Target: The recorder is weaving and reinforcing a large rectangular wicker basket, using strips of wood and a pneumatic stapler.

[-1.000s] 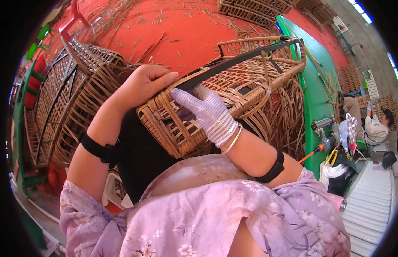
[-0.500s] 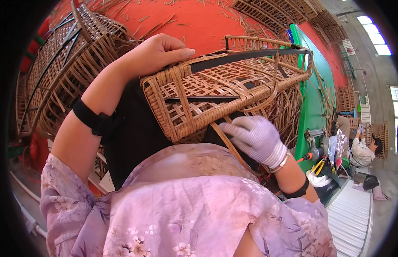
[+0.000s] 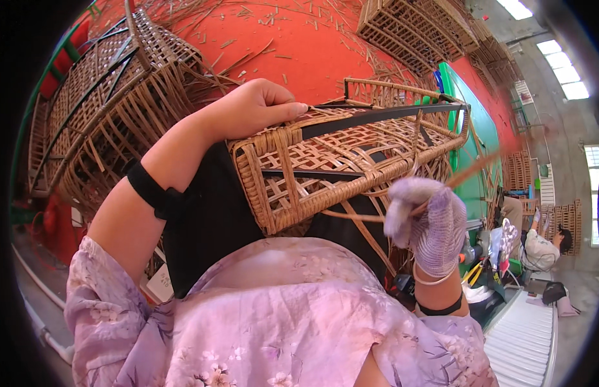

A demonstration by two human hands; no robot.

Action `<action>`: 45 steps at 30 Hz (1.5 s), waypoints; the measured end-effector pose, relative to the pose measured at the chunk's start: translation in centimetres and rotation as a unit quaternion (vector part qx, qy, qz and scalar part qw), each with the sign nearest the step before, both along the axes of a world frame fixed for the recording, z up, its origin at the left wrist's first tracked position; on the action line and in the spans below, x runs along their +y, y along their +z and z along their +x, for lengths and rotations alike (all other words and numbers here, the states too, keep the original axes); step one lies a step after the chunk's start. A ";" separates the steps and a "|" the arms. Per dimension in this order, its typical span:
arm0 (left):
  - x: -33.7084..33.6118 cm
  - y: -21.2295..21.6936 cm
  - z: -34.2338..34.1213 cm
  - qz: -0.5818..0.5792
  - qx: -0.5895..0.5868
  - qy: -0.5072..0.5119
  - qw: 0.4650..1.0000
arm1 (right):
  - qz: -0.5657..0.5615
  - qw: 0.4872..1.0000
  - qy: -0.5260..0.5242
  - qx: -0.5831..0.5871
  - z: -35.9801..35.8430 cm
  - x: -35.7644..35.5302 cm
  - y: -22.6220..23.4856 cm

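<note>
Head camera is looking down at a person's lap, and from beside it I am seeing a woven basket frame (image 3: 351, 151) that is lying across dark cloth (image 3: 212, 219), close in front of the flowered shirt (image 3: 267, 309). The bare left hand (image 3: 264, 113) is resting over the frame's upper edge, near its left end; I am thinking that it is steadying the piece there, because a pull from the other side could be turning it. Its fingertips are partly hiding, so I am not able to say how firmly its grip is closing. The gloved right hand (image 3: 432, 222) is hovering apart from the frame, below its right half, and its grip seems to be holding a thin brown strand (image 3: 351, 217), probably for tightening it clear of the weave. One part of this strand is running from near the lower rim to the fingers, while another part is blurring toward the upper right. The frame's long axis is slanting from lower left to upper right: its thickly bound short end is pointing to the person's left, and its other end is reaching away, toward a green panel (image 3: 480, 129). Along the upper side a dark flat bar (image 3: 357, 120) is following nearly the same direction.
</note>
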State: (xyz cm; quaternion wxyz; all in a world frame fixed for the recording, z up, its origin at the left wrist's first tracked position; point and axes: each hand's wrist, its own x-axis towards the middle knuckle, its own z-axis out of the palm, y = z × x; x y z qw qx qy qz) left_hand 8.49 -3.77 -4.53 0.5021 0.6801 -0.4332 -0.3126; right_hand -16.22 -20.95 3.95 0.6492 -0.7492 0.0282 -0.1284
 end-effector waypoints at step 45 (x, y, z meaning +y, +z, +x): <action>0.2 -0.3 0.1 -0.043 -0.030 -0.007 0.999 | -0.039 0.990 0.123 -0.053 -0.1 0.2 2.9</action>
